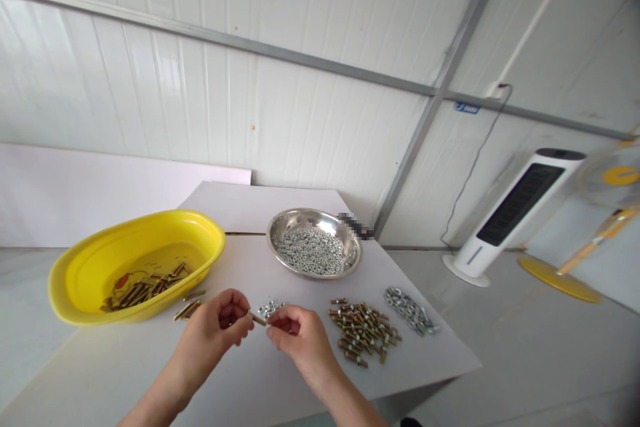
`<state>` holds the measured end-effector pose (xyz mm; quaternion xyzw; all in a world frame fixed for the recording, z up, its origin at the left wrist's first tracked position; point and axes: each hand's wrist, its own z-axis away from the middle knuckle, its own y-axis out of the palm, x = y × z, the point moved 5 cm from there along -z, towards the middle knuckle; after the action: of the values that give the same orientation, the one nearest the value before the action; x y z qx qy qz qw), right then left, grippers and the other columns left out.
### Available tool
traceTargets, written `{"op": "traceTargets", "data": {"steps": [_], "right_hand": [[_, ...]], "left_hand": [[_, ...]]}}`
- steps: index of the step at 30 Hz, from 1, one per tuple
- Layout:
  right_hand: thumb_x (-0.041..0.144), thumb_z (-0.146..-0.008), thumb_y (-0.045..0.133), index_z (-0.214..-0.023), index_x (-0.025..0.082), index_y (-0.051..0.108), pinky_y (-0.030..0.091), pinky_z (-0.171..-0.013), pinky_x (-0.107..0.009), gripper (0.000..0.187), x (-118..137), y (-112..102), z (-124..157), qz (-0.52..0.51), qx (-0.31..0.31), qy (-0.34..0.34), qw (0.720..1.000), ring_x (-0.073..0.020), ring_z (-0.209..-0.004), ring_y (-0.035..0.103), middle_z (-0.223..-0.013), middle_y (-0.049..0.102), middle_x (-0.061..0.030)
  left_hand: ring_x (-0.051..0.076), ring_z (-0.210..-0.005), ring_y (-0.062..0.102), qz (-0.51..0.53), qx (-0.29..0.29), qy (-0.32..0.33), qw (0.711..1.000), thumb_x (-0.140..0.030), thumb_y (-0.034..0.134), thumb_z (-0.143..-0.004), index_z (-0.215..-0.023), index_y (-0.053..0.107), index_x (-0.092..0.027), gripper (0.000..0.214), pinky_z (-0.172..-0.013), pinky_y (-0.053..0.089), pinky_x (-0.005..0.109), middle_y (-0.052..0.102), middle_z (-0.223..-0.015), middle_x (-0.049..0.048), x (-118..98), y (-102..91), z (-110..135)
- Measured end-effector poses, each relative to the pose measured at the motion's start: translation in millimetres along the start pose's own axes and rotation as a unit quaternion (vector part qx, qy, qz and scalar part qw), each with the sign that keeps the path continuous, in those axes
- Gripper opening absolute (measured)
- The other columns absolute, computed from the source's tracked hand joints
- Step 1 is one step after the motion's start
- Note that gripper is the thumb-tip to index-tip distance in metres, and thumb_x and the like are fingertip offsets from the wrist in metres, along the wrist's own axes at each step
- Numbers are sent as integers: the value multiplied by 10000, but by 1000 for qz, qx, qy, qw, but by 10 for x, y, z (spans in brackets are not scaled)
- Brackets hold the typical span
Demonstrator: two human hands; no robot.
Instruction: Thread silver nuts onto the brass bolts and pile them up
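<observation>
Evidently the left hand [215,325] and right hand [300,340] both pinch a short brass-coloured threaded bolt [258,319], held between them for a shared grip, just beyond which lies a small pile of silver steel nuts [269,309].

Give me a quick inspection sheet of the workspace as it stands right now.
Surface: white table, parts laid out across it.
Job's things: round steel bowl of silver nuts; yellow plastic oval basin holding brass-coloured bolts; loose brass-coloured bolt pile; loose silver nut pile.
Clutter: stray bolts beside the basin.
Grips: left hand and right hand pinch a short brass-coloured bolt.
Cables: thin black cord down the wall.
Surroundings: white tower fan; white panel wall.
</observation>
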<state>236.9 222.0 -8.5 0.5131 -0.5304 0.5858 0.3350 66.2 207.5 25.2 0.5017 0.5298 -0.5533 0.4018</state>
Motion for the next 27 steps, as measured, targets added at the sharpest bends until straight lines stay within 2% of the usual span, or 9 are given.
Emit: {"op": "traceTargets", "data": {"steps": [2, 3, 6, 8, 10, 14, 21, 24, 27], "right_hand": [[292, -748, 766, -943, 138, 725, 525, -624, -262, 252, 16, -21, 8, -114, 5, 21, 993, -181, -718, 660, -818, 728, -58], [300, -714, 807, -949, 137, 729, 528, -648, -264, 296, 26, -30, 19, -189, 8, 35, 981, -176, -738, 660, -848, 729, -61], [252, -609, 901, -914, 142, 756, 522, -731, -266, 355, 81, -42, 70, -384, 22, 69, 921, -161, -783, 660, -887, 730, -59], [229, -597, 912, -888, 146, 767, 517, -747, -262, 336, 127, -54, 100, -424, 30, 72, 902, -149, -776, 659, -874, 731, -49], [210, -595, 911, -875, 148, 768, 516, -746, -260, 320, 152, -70, 117, -436, 32, 69, 897, -147, -772, 657, -866, 729, -43], [186, -602, 903, -859, 162, 758, 511, -743, -261, 296, 141, -141, 109, -415, 11, 40, 909, -156, -793, 651, -866, 724, -32], [211, -695, 839, -866, 174, 746, 524, -727, -271, 198, 221, -338, 106, -219, -18, -56, 974, -177, -773, 656, -832, 719, -32], [155, -738, 776, -867, 183, 751, 548, -735, -290, 134, 317, -409, 156, -128, -43, -114, 984, -190, -779, 659, -855, 698, -36], [94, -754, 736, -885, 193, 757, 559, -754, -293, 166, 364, -449, 202, -76, -56, -149, 984, -197, -810, 666, -888, 695, -41]], "left_hand": [[125, -582, 569, 64, 20, 4, 998, -283, 650, -825, -825, 537, -185, 150, -555, 436, 235, 682, -669, -4, -34, 46, 5], [125, -598, 573, 86, 27, 9, 996, -303, 661, -834, -832, 540, -181, 173, -565, 441, 235, 684, -681, 2, -54, 69, 9], [132, -622, 593, 128, 30, 17, 991, -332, 698, -830, -835, 553, -174, 214, -578, 462, 242, 687, -688, 12, -96, 124, 17], [137, -625, 607, 148, 26, 16, 988, -334, 726, -812, -830, 563, -174, 228, -588, 479, 247, 691, -680, 9, -104, 152, 17], [146, -638, 627, 167, 24, 10, 986, -339, 747, -793, -829, 568, -176, 245, -602, 500, 256, 699, -671, 8, -102, 177, 16], [165, -657, 660, 177, 31, 0, 984, -361, 765, -776, -835, 563, -178, 279, -624, 524, 275, 731, -676, 28, -114, 220, 13], [172, -703, 681, 129, 61, 0, 990, -360, 715, -826, -905, 562, -173, 254, -670, 520, 285, 766, -732, 57, -144, 299, 44], [178, -719, 682, 106, 74, 4, 992, -357, 670, -864, -899, 576, -167, 215, -670, 521, 290, 770, -760, 75, -116, 338, 68], [171, -675, 668, 68, 83, 17, 994, -376, 604, -909, -858, 587, -164, 219, -630, 519, 282, 764, -758, 79, -99, 370, 79]]}}
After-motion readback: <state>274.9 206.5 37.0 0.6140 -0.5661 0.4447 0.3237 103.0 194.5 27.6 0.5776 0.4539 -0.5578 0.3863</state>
